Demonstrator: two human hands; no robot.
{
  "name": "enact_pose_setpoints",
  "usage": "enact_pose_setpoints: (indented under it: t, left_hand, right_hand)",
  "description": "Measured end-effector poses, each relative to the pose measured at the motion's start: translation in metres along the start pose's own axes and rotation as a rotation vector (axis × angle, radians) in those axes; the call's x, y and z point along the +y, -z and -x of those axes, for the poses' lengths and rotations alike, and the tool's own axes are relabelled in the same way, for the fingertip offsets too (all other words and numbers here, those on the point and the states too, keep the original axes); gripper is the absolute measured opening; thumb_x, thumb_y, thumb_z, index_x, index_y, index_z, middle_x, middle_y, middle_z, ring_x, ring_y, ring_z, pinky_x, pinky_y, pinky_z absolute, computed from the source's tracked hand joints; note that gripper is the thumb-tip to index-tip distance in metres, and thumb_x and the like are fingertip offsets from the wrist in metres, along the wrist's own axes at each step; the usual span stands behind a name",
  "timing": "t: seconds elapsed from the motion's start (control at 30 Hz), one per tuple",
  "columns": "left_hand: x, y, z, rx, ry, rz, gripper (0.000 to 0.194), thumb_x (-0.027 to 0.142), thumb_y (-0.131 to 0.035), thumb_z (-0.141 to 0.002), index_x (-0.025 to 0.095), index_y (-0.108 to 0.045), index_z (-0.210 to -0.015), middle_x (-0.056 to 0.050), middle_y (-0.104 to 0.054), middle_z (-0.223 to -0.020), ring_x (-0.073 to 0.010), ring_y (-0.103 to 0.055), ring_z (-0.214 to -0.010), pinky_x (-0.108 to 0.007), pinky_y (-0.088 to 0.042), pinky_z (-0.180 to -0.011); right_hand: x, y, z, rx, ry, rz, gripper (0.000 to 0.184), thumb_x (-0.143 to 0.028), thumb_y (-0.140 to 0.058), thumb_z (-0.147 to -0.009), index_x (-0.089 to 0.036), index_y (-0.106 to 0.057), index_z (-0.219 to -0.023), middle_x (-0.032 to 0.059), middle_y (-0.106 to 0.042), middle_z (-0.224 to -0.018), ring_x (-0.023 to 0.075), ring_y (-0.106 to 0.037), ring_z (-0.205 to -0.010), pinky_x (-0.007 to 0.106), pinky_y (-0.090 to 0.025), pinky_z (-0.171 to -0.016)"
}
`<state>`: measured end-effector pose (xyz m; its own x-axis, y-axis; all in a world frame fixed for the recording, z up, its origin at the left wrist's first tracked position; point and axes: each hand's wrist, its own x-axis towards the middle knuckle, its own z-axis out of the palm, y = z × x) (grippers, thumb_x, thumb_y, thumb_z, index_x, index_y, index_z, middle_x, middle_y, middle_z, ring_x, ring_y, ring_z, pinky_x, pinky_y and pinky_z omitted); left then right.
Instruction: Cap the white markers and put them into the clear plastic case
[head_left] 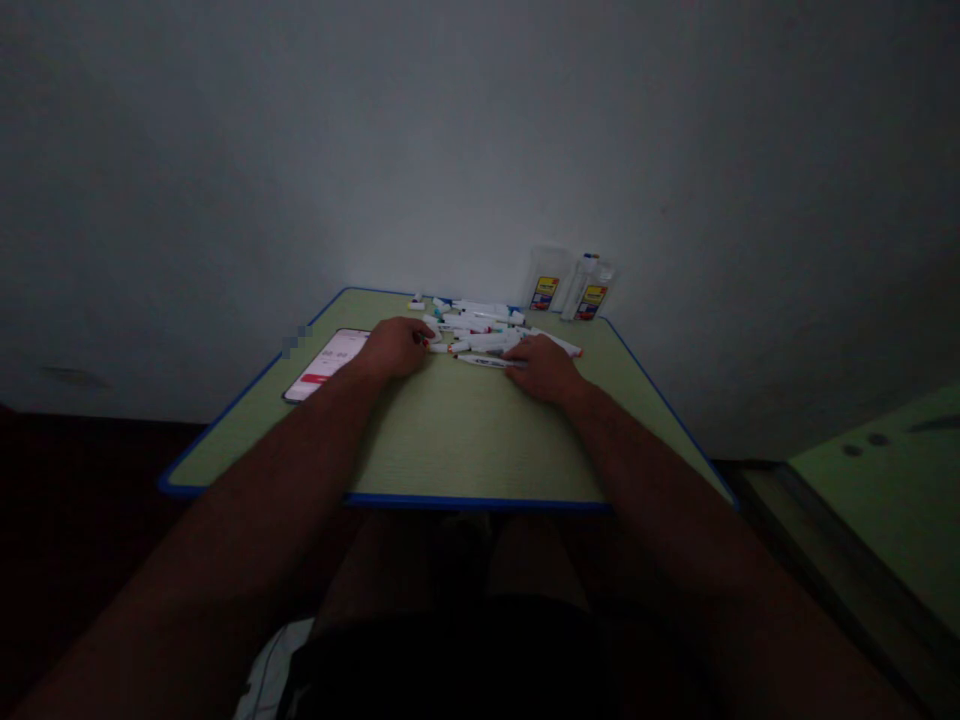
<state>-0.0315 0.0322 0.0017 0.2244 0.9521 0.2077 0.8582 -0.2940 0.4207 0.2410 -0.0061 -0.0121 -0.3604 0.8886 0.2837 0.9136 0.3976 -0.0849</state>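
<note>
A heap of white marker pens [480, 325] with coloured caps lies at the far middle of a green table [450, 440] with a blue edge. My left hand [394, 347] rests on the table at the heap's left side, fingers curled, its fingertips touching a marker with a red cap. My right hand [544, 368] lies at the heap's right side, fingers bent over a white marker [484, 360] that lies flat in front of the heap. The room is dim and the fingers show poorly.
A phone [324, 365] with a lit screen lies face up left of my left hand. Two clear plastic cases [570, 287] with yellow labels stand at the table's far right edge against the grey wall. Another green surface [892, 490] is at the right.
</note>
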Motion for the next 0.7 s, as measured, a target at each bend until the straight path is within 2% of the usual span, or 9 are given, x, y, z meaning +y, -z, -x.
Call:
enact_pose_setpoints:
  t: [0.1,0.27,0.43,0.7]
  left_hand:
    - [0.0022,0.0007,0.0015,-0.007,0.018,0.014,0.038,0.017,-0.062,-0.077,0.018,-0.076,-0.112,-0.011,-0.074,-0.096,-0.0233,-0.065,-0.084,-0.036,-0.050,-0.081]
    - [0.0032,0.0009,0.0022,-0.008,0.003,-0.001,0.038,0.017,-0.063,-0.077,0.018,-0.076,-0.112,-0.011,-0.074,-0.096,-0.0232,-0.065,-0.084,-0.036,-0.050,-0.082]
    - [0.0014,-0.0005,0.0009,-0.012,-0.002,-0.011,0.038,0.020,-0.063,-0.078,0.018,-0.076,-0.113,-0.012,-0.074,-0.096,-0.0229,-0.065,-0.082,-0.037,-0.050,-0.082]
    - [0.0022,-0.0007,0.0019,-0.021,0.000,-0.036,0.040,0.019,-0.064,-0.077,0.018,-0.076,-0.115,-0.011,-0.075,-0.101,-0.0246,-0.066,-0.089,-0.036,-0.050,-0.084]
  right_hand:
    - [0.0005,-0.0008,-0.0001,0.013,-0.011,0.003,0.027,-0.031,-0.067,-0.086,-0.021,-0.077,-0.109,0.0073,-0.073,-0.110,0.0226,-0.061,-0.104,0.034,-0.044,-0.095]
    - [0.0014,-0.0033,-0.0009,0.005,0.006,0.009,0.033,-0.034,-0.065,-0.088,-0.021,-0.075,-0.116,0.0089,-0.072,-0.114,0.0236,-0.061,-0.106,0.035,-0.044,-0.095]
    - [-0.0011,-0.0016,-0.0007,-0.023,-0.020,-0.006,0.025,-0.033,-0.064,-0.089,-0.021,-0.078,-0.106,0.0083,-0.073,-0.106,0.0228,-0.063,-0.099,0.034,-0.045,-0.089]
    - [-0.0019,0.0032,-0.0004,0.013,-0.065,-0.060,0.021,-0.028,-0.064,-0.085,-0.019,-0.077,-0.099,0.0075,-0.074,-0.099,0.0211,-0.064,-0.091,0.031,-0.045,-0.082]
